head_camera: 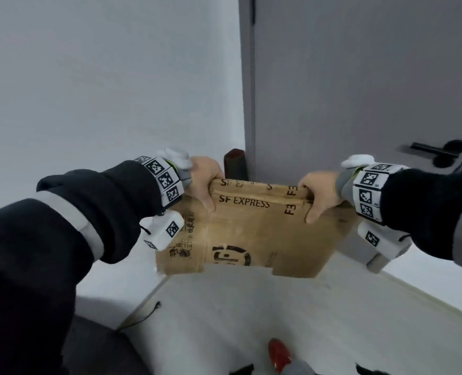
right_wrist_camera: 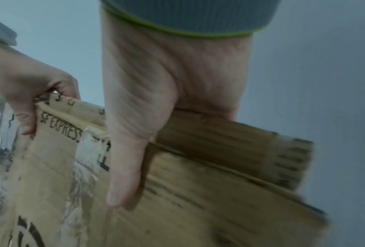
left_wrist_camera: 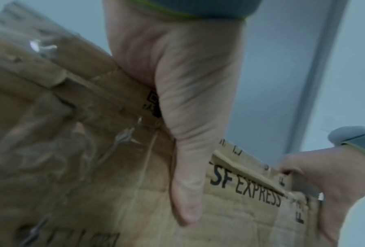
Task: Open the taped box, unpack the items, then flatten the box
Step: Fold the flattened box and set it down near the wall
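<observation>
Flattened box (head_camera: 254,234) aloft between left hand (head_camera: 203,182) and right hand (head_camera: 320,194).

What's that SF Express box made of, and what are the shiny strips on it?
The box looks like brown corrugated cardboard: matte, creased, with printed black lettering and layered edges. The shiny strips look like clear plastic packing tape, glossy and wrinkled. Both hands grip its top edge.

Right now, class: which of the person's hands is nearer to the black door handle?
Right. The right hand grips the flattened SF Express box at its top edge, just below and left of the door handle; the left hand grips the box's opposite end.
</observation>
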Action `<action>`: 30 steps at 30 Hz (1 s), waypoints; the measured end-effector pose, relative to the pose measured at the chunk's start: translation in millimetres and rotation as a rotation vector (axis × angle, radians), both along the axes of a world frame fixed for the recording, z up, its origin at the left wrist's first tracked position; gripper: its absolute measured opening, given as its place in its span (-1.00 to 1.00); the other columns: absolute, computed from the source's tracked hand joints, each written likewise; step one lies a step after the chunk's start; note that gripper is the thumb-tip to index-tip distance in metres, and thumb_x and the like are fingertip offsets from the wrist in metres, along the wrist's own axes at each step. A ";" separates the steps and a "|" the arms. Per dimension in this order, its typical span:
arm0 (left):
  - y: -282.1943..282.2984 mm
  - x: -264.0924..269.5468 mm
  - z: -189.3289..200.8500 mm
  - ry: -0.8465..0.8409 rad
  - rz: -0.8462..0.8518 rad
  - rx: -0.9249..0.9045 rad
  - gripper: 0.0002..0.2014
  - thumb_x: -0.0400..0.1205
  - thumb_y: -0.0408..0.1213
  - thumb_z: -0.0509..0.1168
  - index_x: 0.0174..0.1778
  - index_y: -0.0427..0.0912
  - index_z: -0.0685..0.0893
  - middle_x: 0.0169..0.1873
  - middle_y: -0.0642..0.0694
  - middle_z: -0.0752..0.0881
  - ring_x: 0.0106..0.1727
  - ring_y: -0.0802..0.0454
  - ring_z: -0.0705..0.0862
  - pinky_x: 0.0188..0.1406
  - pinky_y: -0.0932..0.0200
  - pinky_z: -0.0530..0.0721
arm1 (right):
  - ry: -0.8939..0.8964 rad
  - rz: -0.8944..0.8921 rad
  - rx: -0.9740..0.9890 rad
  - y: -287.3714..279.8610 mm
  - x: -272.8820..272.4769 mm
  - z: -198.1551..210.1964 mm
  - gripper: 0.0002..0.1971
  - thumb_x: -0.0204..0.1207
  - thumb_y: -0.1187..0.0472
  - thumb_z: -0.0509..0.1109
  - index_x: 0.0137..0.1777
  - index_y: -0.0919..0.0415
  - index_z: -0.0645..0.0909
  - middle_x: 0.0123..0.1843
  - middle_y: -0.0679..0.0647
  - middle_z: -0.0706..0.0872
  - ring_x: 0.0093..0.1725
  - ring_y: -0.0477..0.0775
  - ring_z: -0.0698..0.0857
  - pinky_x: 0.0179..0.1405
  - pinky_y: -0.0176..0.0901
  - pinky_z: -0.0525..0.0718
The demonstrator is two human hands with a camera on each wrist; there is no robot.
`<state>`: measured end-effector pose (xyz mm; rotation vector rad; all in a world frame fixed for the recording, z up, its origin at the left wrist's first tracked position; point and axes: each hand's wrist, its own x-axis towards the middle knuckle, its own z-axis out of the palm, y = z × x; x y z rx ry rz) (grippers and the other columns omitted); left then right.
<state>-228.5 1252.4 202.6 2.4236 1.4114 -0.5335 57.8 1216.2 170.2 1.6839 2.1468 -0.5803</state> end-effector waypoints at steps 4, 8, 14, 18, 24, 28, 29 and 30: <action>21.3 -53.0 -4.9 0.023 0.240 0.016 -0.66 0.26 0.01 0.71 -0.13 0.10 0.79 -0.26 0.21 0.83 -0.21 0.21 0.80 -0.04 0.17 0.79 | 0.071 0.112 0.103 64.4 -17.1 -13.4 -0.62 0.19 -0.14 0.67 -0.06 -0.07 0.66 -0.09 -0.09 0.78 -0.09 0.01 0.75 -0.07 -0.11 0.72; 23.2 -111.8 -16.5 -0.011 0.498 0.085 -0.77 0.37 -0.13 0.62 -0.16 0.02 0.73 -0.30 0.13 0.80 -0.31 0.23 0.74 -0.37 0.36 0.65 | 0.188 0.246 0.101 132.0 -72.0 -21.3 -0.72 0.31 -0.11 0.62 -0.15 -0.08 0.60 -0.12 -0.09 0.72 -0.06 0.04 0.72 -0.11 -0.04 0.67; 17.7 -184.4 -42.2 0.096 0.639 0.113 -0.80 0.51 -0.18 0.45 -0.13 0.02 0.52 -0.22 0.02 0.71 -0.27 0.05 0.66 -0.38 0.14 0.55 | 0.202 0.422 0.159 182.1 -165.6 -47.3 -0.64 0.44 -0.12 0.53 0.16 -0.04 0.58 0.03 -0.03 0.68 -0.02 0.05 0.61 -0.05 -0.10 0.52; 16.0 -247.3 -82.2 0.192 0.661 0.071 -0.74 0.55 -0.28 0.43 0.06 -0.08 0.49 -0.09 -0.07 0.69 -0.10 -0.11 0.68 -0.07 -0.06 0.73 | 0.180 0.511 0.134 202.7 -240.5 -71.9 -0.67 0.49 -0.08 0.51 0.15 -0.02 0.55 -0.05 -0.05 0.64 -0.05 0.07 0.62 -0.10 -0.13 0.48; 36.4 -344.9 -153.0 0.243 0.683 -0.057 -0.71 0.54 -0.43 0.39 0.09 -0.12 0.49 -0.09 -0.06 0.63 -0.06 -0.09 0.64 -0.11 0.01 0.65 | 0.149 0.532 0.091 227.7 -347.8 -135.8 -0.72 0.44 -0.05 0.54 -0.09 -0.04 0.47 -0.18 -0.05 0.63 -0.16 0.12 0.65 -0.15 -0.03 0.63; 44.6 -390.9 -207.6 0.194 0.741 -0.056 -0.74 0.53 -0.44 0.36 0.11 -0.14 0.55 -0.11 -0.08 0.61 -0.03 -0.13 0.63 -0.08 0.01 0.64 | 0.160 0.523 0.083 232.6 -400.0 -193.8 -0.71 0.44 0.01 0.54 -0.10 0.02 0.44 -0.15 -0.01 0.58 -0.15 0.16 0.60 -0.17 -0.02 0.58; 48.2 -404.0 -235.8 0.186 0.782 -0.085 -0.74 0.52 -0.45 0.35 0.10 -0.15 0.57 -0.10 -0.08 0.60 -0.03 -0.14 0.63 -0.09 0.03 0.64 | 0.161 0.530 0.057 237.6 -416.2 -221.3 -0.72 0.45 0.05 0.54 -0.10 0.05 0.46 -0.13 0.00 0.56 -0.14 0.17 0.59 -0.19 -0.05 0.53; 50.4 -413.4 -257.9 0.164 0.812 -0.098 -0.72 0.51 -0.45 0.35 0.11 -0.16 0.58 -0.08 -0.09 0.60 -0.01 -0.15 0.64 -0.07 0.02 0.65 | 0.157 0.534 0.046 241.5 -428.6 -245.2 -0.73 0.45 0.07 0.54 -0.08 0.08 0.48 -0.12 0.00 0.54 -0.13 0.17 0.58 -0.20 -0.06 0.51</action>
